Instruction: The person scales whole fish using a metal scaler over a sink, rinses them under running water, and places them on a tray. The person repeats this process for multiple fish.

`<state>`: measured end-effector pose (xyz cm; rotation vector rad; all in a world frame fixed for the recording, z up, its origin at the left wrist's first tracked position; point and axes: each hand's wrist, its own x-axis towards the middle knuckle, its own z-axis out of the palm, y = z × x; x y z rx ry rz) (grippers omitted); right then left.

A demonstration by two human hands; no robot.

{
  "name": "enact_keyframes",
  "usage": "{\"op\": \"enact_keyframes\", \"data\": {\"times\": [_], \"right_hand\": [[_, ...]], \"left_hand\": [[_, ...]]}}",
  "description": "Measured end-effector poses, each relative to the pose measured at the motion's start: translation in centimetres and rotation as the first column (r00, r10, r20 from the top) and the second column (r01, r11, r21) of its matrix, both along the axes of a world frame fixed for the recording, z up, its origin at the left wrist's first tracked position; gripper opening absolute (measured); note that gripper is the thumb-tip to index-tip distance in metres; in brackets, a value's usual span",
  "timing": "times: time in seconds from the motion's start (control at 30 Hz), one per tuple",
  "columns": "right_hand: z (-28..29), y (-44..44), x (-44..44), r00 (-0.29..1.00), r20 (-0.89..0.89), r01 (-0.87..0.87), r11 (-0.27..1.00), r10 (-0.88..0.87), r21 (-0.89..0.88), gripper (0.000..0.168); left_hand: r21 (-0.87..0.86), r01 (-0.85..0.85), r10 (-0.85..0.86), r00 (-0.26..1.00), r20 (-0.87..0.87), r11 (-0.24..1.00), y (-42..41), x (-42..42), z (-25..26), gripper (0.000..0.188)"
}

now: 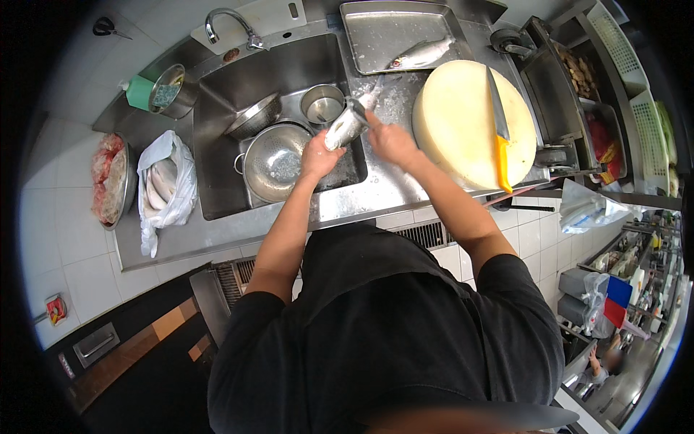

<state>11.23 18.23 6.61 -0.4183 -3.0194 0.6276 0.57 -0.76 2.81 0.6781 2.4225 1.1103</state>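
My left hand grips a silvery fish by its head end, over the right rim of the steel sink. The tail points away from me, onto the counter. In my right hand is a dark scraping tool, probably a fish scaler, laid against the fish's side. Its exact shape is blurred. Loose scales are scattered on the counter beside the tail. Below the fish, inside the sink, sit a steel colander, a small steel pot and a tilted perforated bowl.
A yellow-handled knife lies on a thick round cutting board at right. Another fish rests on a metal tray. Left stand a plastic bag of fish and a filled bowl. A faucet arches over the sink.
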Motion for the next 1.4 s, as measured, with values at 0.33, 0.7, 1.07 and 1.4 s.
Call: {"op": "enact_keyframes", "data": {"times": [0.33,0.7,1.07,1.4], "right_hand": [[-1.5,-2.2,1.2,0.997,-0.054,0.055,0.994,-0.060,-0.093,0.056],[0.1,-6.3,5.3,0.995,-0.085,-0.062,0.990,0.051,-0.129,0.059],[-0.2,-2.9,3.7,0.998,-0.056,-0.004,0.999,0.002,-0.033,0.054],[-2.1,-1.1,3.4,0.998,-0.069,0.008,0.998,-0.012,-0.056,0.056]], "left_hand": [[0.438,-0.075,-0.093,0.932,0.351,0.896,-0.6,-0.9,-4.4,0.048],[0.286,-0.499,-0.028,0.463,0.886,0.818,-0.2,-0.7,-2.1,0.033],[0.299,-0.469,-0.053,0.467,0.882,0.831,0.3,0.3,0.0,0.038],[0.247,-0.498,-0.044,0.385,0.922,0.831,-1.4,-1.1,-0.8,0.033]]}}
